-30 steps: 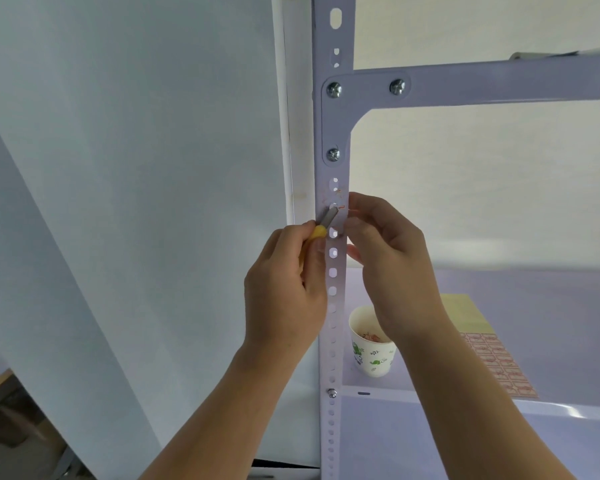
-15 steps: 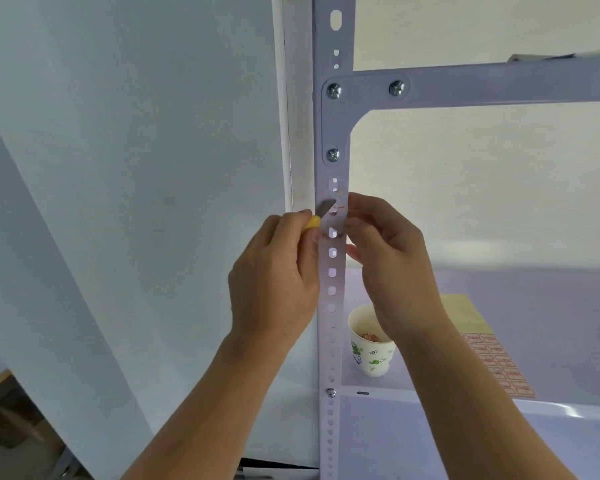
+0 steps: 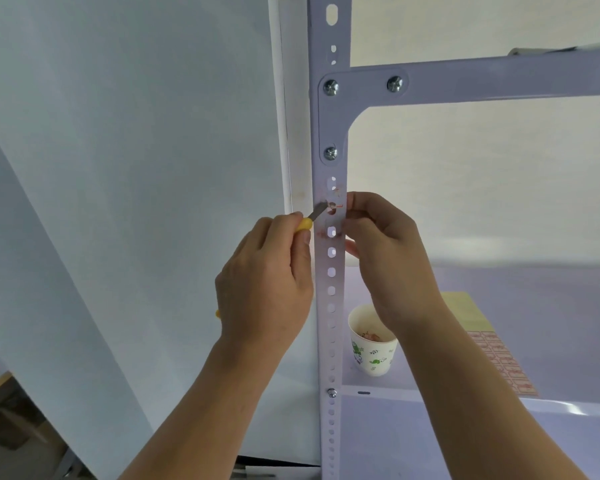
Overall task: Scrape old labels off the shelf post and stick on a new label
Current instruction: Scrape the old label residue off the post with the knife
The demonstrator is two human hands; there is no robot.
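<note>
One head-worn camera looks forward, tilted slightly up, close to the post (image 3: 330, 306). Both forearms enter from the bottom edge.

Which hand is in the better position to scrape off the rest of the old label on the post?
The left hand. It grips the yellow-handled scraper, and the blade tip already lies on the red label residue on the shelf post. The right hand holds no tool; its fingers only rest at the post's edge.

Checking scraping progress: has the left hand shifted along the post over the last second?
Yes. The left hand has slid left, away from the post, exposing more of the scraper; its blade tip stays at the same hole, at the label scraps.
</note>
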